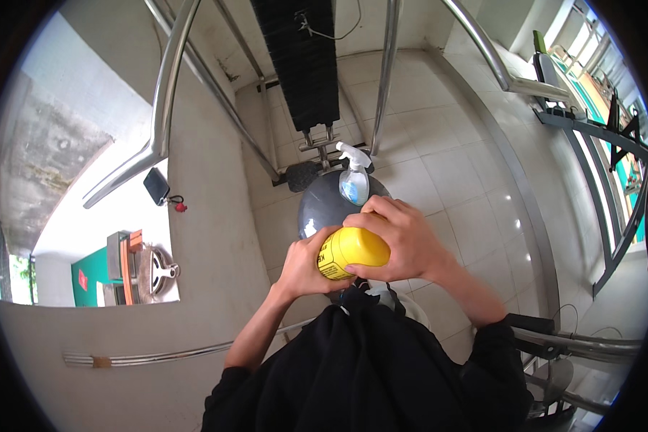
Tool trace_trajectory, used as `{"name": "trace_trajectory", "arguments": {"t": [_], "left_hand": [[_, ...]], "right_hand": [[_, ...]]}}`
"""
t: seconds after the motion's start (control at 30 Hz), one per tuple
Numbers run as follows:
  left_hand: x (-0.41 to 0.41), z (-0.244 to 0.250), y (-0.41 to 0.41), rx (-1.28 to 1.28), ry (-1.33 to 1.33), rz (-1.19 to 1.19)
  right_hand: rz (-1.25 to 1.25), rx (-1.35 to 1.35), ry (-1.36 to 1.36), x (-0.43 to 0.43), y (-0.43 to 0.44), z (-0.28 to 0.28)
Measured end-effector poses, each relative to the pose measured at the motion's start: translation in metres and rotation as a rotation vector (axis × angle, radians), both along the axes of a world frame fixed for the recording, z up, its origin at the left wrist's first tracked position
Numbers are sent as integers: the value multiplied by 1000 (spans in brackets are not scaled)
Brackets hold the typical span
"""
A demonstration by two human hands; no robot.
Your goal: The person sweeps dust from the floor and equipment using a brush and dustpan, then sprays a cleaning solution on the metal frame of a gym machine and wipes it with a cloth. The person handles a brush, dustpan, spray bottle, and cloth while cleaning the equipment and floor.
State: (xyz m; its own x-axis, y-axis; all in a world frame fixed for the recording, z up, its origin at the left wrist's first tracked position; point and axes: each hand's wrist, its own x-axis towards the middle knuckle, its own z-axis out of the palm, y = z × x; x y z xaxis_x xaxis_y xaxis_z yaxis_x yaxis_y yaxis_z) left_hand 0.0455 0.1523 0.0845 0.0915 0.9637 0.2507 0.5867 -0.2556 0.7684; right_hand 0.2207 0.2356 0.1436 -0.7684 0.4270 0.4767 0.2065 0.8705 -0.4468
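Both my hands are around a yellow plastic bottle point(356, 248) that bears black writing, held in front of my chest. My left hand point(308, 264) grips its lower, printed part from the left. My right hand point(402, 237) closes on its upper part from the right, with the fingers over the far side; whether a cap is there is hidden. Just beyond the hands, a clear spray bottle point(355, 183) with a white trigger head and a blue label stands on a glossy dark grey round surface point(324, 205).
A long black padded board point(302, 65) on a metal frame lies ahead. Bent steel tubes point(164, 102) rise at left and right. A dark phone-like object point(156, 186) with a red charm rests on the left ledge. Metal exercise-type equipment point(551, 337) stands at lower right.
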Motion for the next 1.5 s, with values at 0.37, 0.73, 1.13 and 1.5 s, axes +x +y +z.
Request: {"name": "trace_trajectory", "arguments": {"t": [0.37,0.73,1.13,1.5], "left_hand": [[6,16,-22,-252,37,-268],[3,-6,-11,-258,-128,-415],[-5,-26,26,-309,-348,-559],[-5,-88,5,-718,-900,-1195]], "right_hand": [[-57,-327,322,13,-49,-28],[9,-263,306,12,-45,-32],[82,-200,251,-1,-8,-28],[483,-121,442,3,16,30]]}}
